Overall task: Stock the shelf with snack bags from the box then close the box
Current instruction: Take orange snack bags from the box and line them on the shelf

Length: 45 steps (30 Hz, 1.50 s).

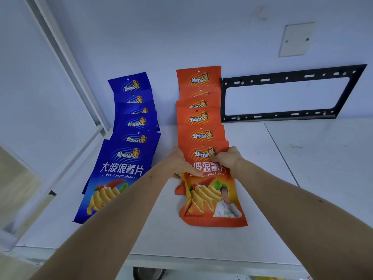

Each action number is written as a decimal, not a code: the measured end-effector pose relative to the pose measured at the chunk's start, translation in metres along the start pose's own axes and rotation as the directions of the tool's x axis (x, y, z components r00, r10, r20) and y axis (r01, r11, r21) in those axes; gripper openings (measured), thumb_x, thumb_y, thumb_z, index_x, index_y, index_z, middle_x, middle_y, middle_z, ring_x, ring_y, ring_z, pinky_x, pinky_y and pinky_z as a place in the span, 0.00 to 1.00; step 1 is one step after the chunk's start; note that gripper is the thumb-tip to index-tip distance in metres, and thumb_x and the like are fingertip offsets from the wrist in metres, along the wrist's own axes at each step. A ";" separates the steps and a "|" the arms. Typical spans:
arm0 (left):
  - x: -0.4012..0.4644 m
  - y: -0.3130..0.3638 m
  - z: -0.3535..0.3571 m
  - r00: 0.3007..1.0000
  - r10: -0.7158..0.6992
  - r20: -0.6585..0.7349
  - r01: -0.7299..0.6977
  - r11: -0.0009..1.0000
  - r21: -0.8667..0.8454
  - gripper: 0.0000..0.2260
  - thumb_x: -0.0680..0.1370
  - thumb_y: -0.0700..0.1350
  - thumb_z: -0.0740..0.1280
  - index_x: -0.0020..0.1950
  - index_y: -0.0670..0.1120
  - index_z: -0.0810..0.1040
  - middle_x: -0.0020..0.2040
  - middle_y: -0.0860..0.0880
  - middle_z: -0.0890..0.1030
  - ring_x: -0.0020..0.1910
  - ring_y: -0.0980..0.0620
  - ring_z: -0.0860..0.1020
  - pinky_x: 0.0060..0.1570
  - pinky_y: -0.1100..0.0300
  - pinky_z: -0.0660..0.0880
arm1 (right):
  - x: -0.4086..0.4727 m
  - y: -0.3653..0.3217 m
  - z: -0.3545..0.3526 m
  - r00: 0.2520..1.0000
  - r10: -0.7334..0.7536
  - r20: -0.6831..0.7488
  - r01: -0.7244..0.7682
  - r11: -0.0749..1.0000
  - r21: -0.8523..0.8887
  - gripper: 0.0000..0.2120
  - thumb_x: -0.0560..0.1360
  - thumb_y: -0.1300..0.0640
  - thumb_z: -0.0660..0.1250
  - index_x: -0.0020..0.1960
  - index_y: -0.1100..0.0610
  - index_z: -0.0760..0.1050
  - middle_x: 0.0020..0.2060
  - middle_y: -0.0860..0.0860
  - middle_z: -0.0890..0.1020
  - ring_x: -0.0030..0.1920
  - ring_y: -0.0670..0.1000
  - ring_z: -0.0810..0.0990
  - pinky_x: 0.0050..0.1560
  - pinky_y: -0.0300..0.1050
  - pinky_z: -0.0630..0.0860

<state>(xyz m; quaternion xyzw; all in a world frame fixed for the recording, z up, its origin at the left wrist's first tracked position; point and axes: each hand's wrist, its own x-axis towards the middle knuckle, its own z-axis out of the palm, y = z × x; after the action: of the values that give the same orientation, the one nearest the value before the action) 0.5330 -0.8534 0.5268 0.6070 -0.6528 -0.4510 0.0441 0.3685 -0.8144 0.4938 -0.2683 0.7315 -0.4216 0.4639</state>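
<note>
The orange bag is lying at the front of the orange row on the shelf, and both hands are gripping its upper part; the left hand is pinching the left edge, the right hand is curling over the right edge near the top; the bag is looking light, thin and crinkly, already creasing low on its left side, so I'd judge the side seams the safest hold and the chips inside easily crushed; the glossy film is probably slippery; beside it the blue row is overlapping back to the wall; the shelf is white and smooth; a black bracket is hanging on the wall at right; the box is out of view.
</note>
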 end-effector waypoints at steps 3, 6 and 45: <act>0.009 0.006 -0.004 1.000 0.010 0.003 -0.010 1.000 -0.019 0.44 0.64 0.47 0.81 0.71 0.46 0.57 0.67 0.46 0.70 0.66 0.44 0.72 0.58 0.46 0.75 | 0.010 -0.006 0.000 1.000 -0.007 -0.002 0.007 1.000 0.015 0.31 0.67 0.59 0.77 0.64 0.59 0.68 0.53 0.58 0.81 0.46 0.57 0.82 0.39 0.49 0.79; 0.018 0.013 -0.009 0.999 0.034 -0.026 -0.034 0.999 -0.029 0.45 0.64 0.47 0.81 0.71 0.47 0.57 0.67 0.47 0.69 0.66 0.44 0.71 0.57 0.46 0.75 | 0.021 -0.016 0.001 0.999 -0.033 -0.014 0.033 0.999 -0.010 0.31 0.65 0.56 0.78 0.64 0.58 0.67 0.52 0.57 0.81 0.47 0.57 0.82 0.46 0.54 0.81; -0.083 0.133 0.092 0.861 0.508 -0.029 -0.307 0.565 0.765 0.38 0.70 0.60 0.72 0.72 0.41 0.63 0.68 0.42 0.69 0.66 0.41 0.68 0.61 0.46 0.72 | -0.097 0.041 -0.222 0.889 -0.458 -0.008 0.142 0.292 -0.946 0.18 0.78 0.53 0.63 0.66 0.56 0.67 0.61 0.54 0.72 0.61 0.56 0.72 0.51 0.49 0.73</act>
<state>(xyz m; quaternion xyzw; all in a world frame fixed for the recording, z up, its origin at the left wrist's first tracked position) 0.3984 -0.7538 0.5986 0.4536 -0.8898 -0.0458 -0.0206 0.2093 -0.6366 0.5500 -0.5536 0.8308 -0.0467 0.0335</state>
